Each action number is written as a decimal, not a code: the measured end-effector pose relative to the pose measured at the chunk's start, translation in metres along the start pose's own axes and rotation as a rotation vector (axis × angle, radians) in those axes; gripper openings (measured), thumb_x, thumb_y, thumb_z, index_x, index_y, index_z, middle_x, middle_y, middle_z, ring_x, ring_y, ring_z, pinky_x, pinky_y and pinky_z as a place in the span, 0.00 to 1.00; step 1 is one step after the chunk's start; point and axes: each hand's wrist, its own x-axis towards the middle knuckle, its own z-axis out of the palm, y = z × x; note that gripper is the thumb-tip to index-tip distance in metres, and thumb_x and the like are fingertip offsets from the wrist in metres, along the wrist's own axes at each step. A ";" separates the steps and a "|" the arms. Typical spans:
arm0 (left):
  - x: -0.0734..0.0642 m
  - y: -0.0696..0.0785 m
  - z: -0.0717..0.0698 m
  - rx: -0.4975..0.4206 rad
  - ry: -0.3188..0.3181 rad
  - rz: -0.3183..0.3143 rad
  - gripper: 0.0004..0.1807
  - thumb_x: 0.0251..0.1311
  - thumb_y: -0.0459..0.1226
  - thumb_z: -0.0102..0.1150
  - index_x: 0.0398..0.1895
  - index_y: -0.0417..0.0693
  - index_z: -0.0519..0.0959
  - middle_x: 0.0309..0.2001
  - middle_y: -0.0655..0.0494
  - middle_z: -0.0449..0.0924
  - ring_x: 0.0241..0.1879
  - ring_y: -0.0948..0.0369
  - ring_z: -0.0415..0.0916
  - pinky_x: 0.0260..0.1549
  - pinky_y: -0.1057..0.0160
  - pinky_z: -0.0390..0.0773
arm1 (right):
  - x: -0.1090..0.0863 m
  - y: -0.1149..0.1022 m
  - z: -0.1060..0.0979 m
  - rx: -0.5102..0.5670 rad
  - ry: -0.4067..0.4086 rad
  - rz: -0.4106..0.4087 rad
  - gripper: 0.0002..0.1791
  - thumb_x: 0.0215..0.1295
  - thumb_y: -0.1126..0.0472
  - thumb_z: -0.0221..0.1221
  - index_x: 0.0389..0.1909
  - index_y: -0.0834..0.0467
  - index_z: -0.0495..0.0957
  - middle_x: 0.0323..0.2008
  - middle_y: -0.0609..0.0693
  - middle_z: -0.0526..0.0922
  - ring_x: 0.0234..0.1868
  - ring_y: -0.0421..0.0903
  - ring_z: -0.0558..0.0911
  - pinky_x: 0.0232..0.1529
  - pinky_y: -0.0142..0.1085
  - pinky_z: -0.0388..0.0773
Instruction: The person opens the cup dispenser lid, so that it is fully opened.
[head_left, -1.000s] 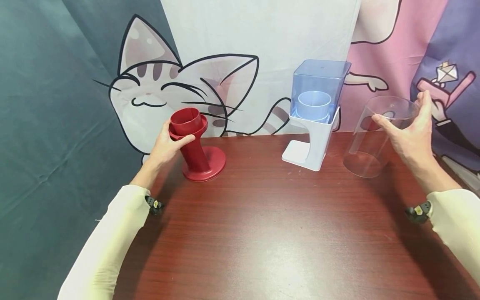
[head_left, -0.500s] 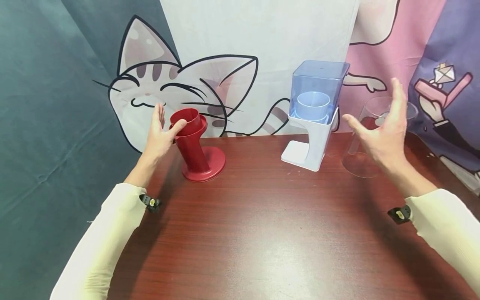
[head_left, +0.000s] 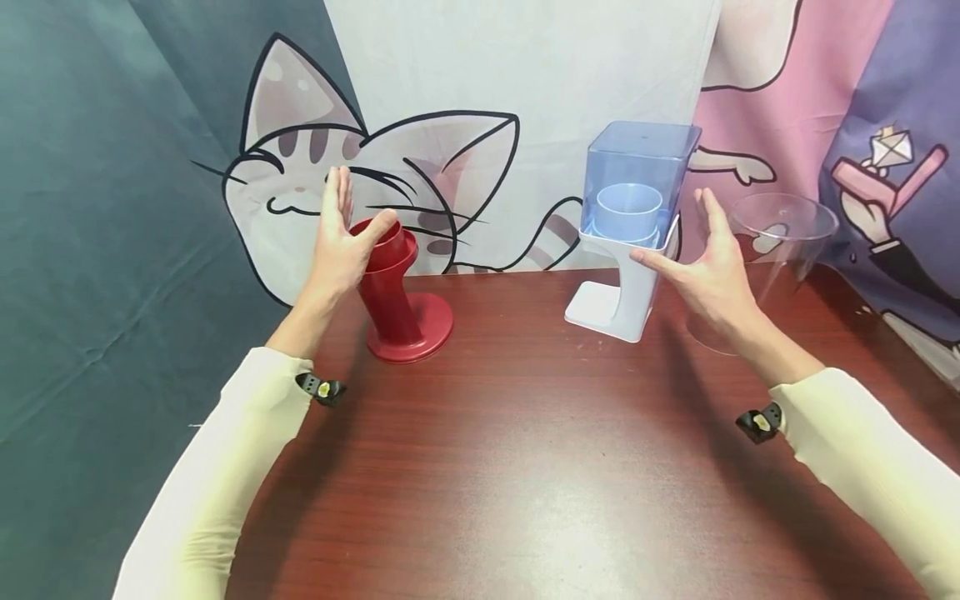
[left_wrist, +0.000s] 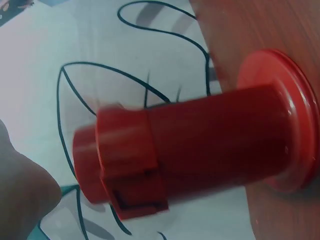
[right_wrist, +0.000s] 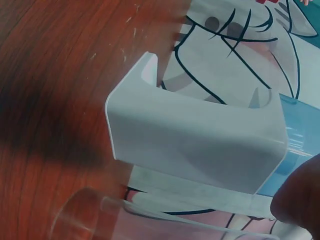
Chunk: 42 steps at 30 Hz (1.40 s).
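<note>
In the head view, a red stand (head_left: 390,308) with a round base and a slanting tube stands at the back left. My left hand (head_left: 341,258) is beside its upper end, fingers straight and thumb spread; the left wrist view shows a gap between my thumb (left_wrist: 30,195) and the red tube (left_wrist: 215,142). My right hand (head_left: 716,283), also spread, is beside a dispenser with a white C-shaped stand (head_left: 636,292) and a clear blue box (head_left: 645,162) on top. Its thumb overlaps the dispenser's edge in view; contact cannot be told.
A clear cylinder (head_left: 802,242) stands right of the dispenser, partly behind my right hand; the right wrist view shows part of its clear wall (right_wrist: 75,215). The brown table (head_left: 487,467) meets a printed cloth backdrop (head_left: 562,75) behind these things.
My right hand has left the clear cylinder and moved left to the dispenser. My left hand has let go of the red stand's top and moved up slightly. The objects have stayed put.
</note>
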 end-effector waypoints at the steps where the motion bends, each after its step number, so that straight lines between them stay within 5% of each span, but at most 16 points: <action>1: 0.001 0.002 0.003 -0.007 -0.005 0.008 0.61 0.65 0.42 0.74 0.88 0.47 0.39 0.86 0.59 0.45 0.83 0.68 0.44 0.77 0.73 0.48 | 0.001 0.001 0.001 0.001 -0.018 0.009 0.67 0.61 0.44 0.76 0.87 0.53 0.39 0.86 0.48 0.46 0.85 0.43 0.47 0.83 0.41 0.44; 10: -0.008 0.013 0.034 -0.058 -0.084 0.010 0.59 0.67 0.36 0.72 0.87 0.45 0.38 0.87 0.58 0.42 0.83 0.70 0.41 0.78 0.71 0.46 | 0.010 0.015 0.013 0.155 -0.092 0.017 0.67 0.62 0.52 0.77 0.87 0.58 0.37 0.86 0.56 0.44 0.85 0.47 0.45 0.83 0.41 0.44; 21: -0.027 0.035 0.065 -0.008 -0.227 0.000 0.57 0.68 0.35 0.72 0.87 0.45 0.41 0.87 0.56 0.45 0.83 0.69 0.42 0.79 0.68 0.48 | 0.020 0.019 0.026 0.178 -0.041 0.069 0.61 0.60 0.48 0.78 0.85 0.52 0.50 0.82 0.53 0.60 0.81 0.47 0.60 0.82 0.41 0.53; 31: -0.024 0.013 0.097 0.069 -0.282 -0.009 0.59 0.65 0.43 0.76 0.88 0.59 0.44 0.85 0.66 0.48 0.81 0.73 0.46 0.78 0.68 0.51 | 0.028 0.025 0.031 0.192 -0.043 0.106 0.59 0.60 0.46 0.78 0.84 0.49 0.52 0.77 0.55 0.67 0.75 0.50 0.67 0.77 0.46 0.64; 42: -0.033 0.007 0.120 0.076 -0.361 0.039 0.59 0.64 0.48 0.75 0.88 0.58 0.44 0.85 0.68 0.48 0.80 0.76 0.46 0.77 0.67 0.54 | 0.029 0.026 0.031 0.219 -0.034 0.195 0.65 0.60 0.44 0.78 0.87 0.54 0.45 0.83 0.56 0.58 0.82 0.49 0.61 0.80 0.41 0.58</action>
